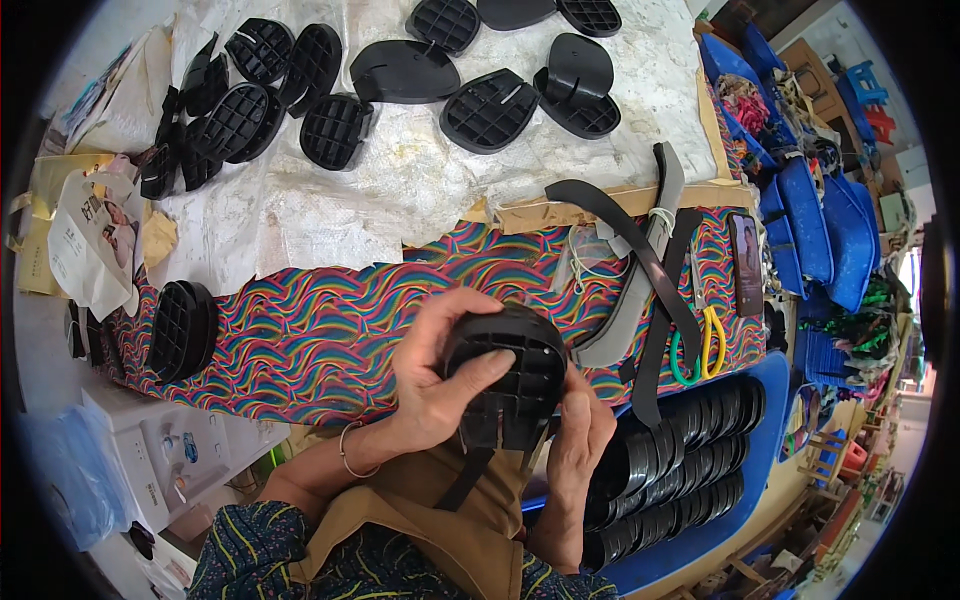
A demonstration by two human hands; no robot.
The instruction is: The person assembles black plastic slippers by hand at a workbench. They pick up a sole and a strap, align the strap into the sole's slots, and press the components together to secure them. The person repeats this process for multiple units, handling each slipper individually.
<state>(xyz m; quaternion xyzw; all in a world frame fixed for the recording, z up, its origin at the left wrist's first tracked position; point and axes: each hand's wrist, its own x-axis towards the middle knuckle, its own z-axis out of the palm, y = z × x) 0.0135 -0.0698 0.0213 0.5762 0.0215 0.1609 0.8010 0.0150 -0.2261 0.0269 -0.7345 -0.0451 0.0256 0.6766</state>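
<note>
In front of my apron, a black rounded plastic piece with a gridded face [520,375] is held up between my hands. My left hand [435,375] closes round its left side, thumb pressed on the grid. At its lower right edge my right hand [580,425] grips with thumb and fingers; the fingertips are partly hidden. A flat black strap [466,480] hangs below the piece; its upper end is hidden. On the patterned cloth to the right lie curved black strips [635,240], scissors with yellow and green handles [711,340] and a phone [746,265].
Several similar black pieces [490,110] lie on the white sheet [390,200] at the back. A stack of them [183,330] stands at left. A blue tub [765,400] at lower right holds rows of glossy black parts [690,470]. Blue bins [805,220] stand beyond the table's right edge.
</note>
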